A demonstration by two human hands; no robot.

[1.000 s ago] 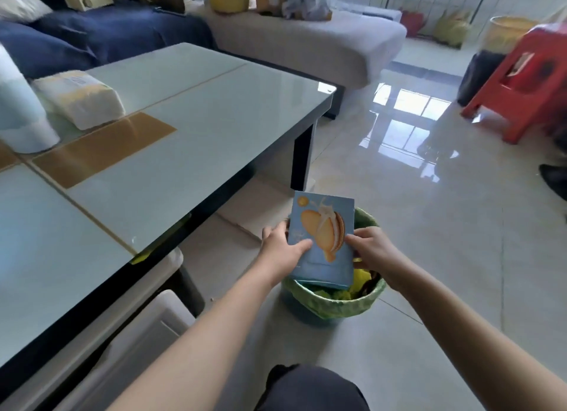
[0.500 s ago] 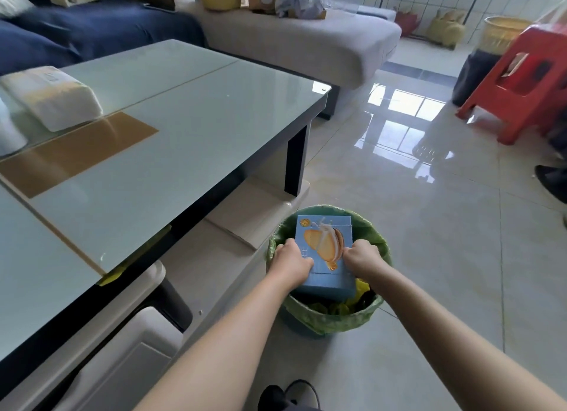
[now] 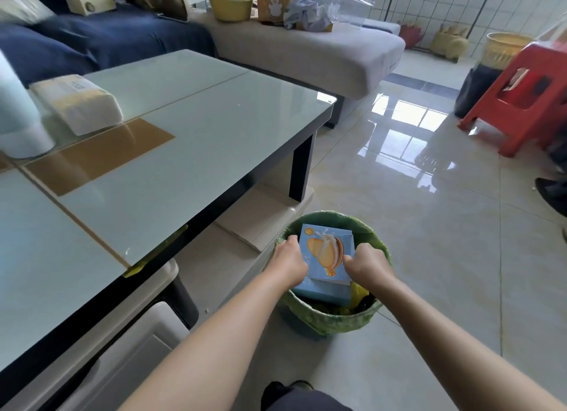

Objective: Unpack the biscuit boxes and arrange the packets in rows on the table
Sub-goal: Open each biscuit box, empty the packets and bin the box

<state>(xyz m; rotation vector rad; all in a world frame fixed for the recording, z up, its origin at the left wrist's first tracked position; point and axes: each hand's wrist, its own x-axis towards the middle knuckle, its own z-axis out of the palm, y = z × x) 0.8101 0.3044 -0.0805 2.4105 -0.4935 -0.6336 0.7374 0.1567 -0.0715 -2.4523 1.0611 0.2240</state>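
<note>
In the bin (image 3: 325, 320): blue biscuit box (image 3: 326, 257), open floor beyond.
Hands: left hand (image 3: 288, 262) and right hand (image 3: 366, 265) gripped its sides.
Hidden: fingertips, seemingly curled under.

One cam only, on my head, looking fwd and down along both forearms. My fingers (image 3: 291, 242) sit low-centre, fairly near; table (image 3: 184, 153) spreads left of them, tiled floor (image 3: 445, 226) right, sofa (image 3: 306, 48) far beyond.
</note>
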